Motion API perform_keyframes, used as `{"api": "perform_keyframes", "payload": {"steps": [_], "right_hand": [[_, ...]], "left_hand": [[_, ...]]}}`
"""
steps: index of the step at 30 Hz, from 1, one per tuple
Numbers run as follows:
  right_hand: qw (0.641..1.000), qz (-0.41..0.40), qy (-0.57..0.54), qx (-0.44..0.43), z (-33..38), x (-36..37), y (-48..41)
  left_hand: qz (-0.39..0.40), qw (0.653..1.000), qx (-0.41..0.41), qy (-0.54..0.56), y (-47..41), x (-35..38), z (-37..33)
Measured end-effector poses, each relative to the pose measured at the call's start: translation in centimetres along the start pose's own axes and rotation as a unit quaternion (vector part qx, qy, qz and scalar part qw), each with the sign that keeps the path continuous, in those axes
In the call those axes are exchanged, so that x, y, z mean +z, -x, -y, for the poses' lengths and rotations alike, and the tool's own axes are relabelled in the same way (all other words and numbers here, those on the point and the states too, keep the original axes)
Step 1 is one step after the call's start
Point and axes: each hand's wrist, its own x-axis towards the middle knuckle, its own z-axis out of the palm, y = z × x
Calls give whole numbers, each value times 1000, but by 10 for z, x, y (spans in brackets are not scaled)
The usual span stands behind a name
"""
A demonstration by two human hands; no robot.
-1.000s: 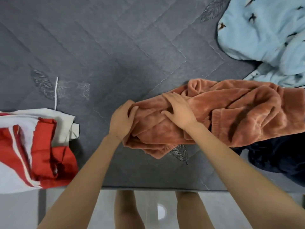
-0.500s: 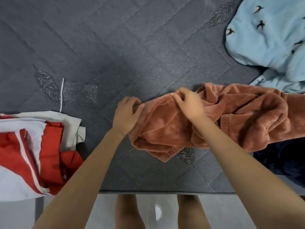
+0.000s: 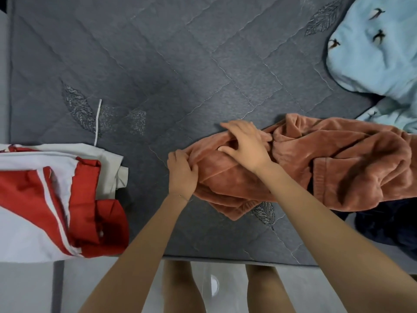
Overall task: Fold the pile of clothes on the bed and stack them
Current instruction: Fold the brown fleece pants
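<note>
Pale glossy floor (image 3: 27, 290) across 6 o'clock edge, w/ small bright glare spot (image 3: 214, 284) approx centre. Thin white cord (image 3: 97, 123) toward 9 o'clock, lying nearly straight, pointing 12-to-6. Dark vertical strip (image 3: 58, 288) at 7 o'clock, on floor.

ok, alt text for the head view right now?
Seen from above, a person's left hand grips the end of a crumpled rust-orange fleece garment on a grey quilted bed, the right hand resting on it with fingers spread. Folded red-and-white clothes lie at the left; light blue bird-print fabric and dark navy fabric at the right.
</note>
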Motion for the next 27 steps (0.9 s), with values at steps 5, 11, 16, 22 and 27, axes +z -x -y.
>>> {"api": "perform_keyframes", "payload": {"steps": [5,11,16,22,27], "right_hand": [[999,24,-19,-43,24,9,-10],[995,6,-76,-67,49,13,-19],[991,-23,-125,33,51,7,-26],[983,-38,-168,71,52,9,-25],[986,-45,-128,97,55,8,-27]], "left_hand": [[40,994,41,93,-18,-35,7],[66,981,98,154,-32,-56,-5],[36,987,67,142,-32,-46,-2],[79,996,-43,-17,-21,-37,18],[73,974,-69,201,-12,-46,20]]}}
